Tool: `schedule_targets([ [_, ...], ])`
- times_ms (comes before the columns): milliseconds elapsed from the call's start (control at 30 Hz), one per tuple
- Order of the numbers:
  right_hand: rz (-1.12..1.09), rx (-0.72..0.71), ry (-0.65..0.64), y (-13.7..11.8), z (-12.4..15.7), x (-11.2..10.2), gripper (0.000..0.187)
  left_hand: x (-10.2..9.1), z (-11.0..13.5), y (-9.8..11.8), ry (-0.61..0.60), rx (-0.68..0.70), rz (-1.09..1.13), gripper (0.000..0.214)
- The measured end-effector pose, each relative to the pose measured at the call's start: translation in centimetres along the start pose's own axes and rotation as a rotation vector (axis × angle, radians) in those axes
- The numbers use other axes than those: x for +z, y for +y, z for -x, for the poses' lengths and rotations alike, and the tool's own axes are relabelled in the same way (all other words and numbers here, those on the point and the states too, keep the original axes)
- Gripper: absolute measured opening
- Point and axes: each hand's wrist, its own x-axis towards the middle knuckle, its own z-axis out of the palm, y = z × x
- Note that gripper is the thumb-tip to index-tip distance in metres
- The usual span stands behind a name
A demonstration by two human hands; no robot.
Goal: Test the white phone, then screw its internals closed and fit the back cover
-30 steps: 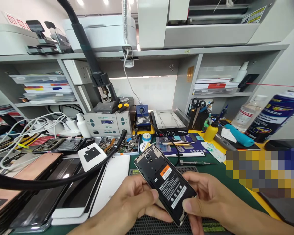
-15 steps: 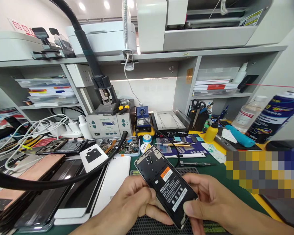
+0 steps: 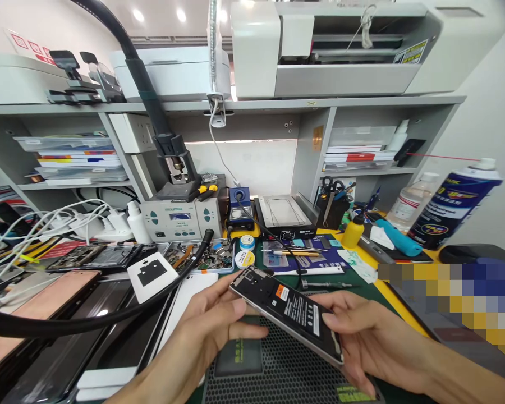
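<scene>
The phone (image 3: 288,314) was held up over the mat (image 3: 273,362), toward the worktop's (image 3: 369,290) front edge, tilted, back off, insides showing. The right hand (image 3: 368,331) had its fingers gripping the lower end, thumb on top. The left hand (image 3: 212,317) was up at the camera end, thumb at the rim, but the other fingers were partly hidden, so honestly I couldn't tell if they had any grip. Looked to me like the step was just angling it for a look. Next move would've called for a firm right-hand hold and care around those bare insides. The screwdriver (image 3: 328,284) lay behind it, untouched.
</scene>
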Motion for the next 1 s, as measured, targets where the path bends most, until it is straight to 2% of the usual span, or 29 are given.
schedule_targets([
  [100, -0.114, 0.07, -0.041, -0.4, 0.1, -0.7, 0.037, 0.1, 0.0, 0.2, 0.066, 0.027, 0.012, 0.058],
  [233, -0.185, 0.142, -0.044, -0.7, 0.0, -1.4, 0.041, 0.0, -0.2, 0.0, 0.068, 0.005, -0.024, 0.05],
  [367, -0.191, 0.265, 0.057, -0.9, -0.1, -1.3, 0.048, -0.6, -0.7, -0.3, 0.096, -0.002, -0.085, 0.039],
  [533, -0.198, 0.348, 0.117, -0.9, -0.2, -0.8, 0.052, -1.1, -0.9, -0.7, 0.152, -0.04, -0.225, 0.042],
  [733, -0.219, 0.339, 0.14, -0.6, -0.1, -0.1, 0.05, -0.8, -0.8, -0.4, 0.143, -0.117, -0.328, 0.049],
  [900, -0.179, 0.303, 0.138, 0.1, 0.0, 0.2, 0.04, 0.2, -0.5, -0.4, 0.14, -0.072, -0.341, 0.051],
  [1000, -0.101, 0.273, 0.143, 0.4, 0.0, 0.5, 0.033, 0.6, -0.5, -0.7, 0.171, -0.085, -0.336, 0.06],
])
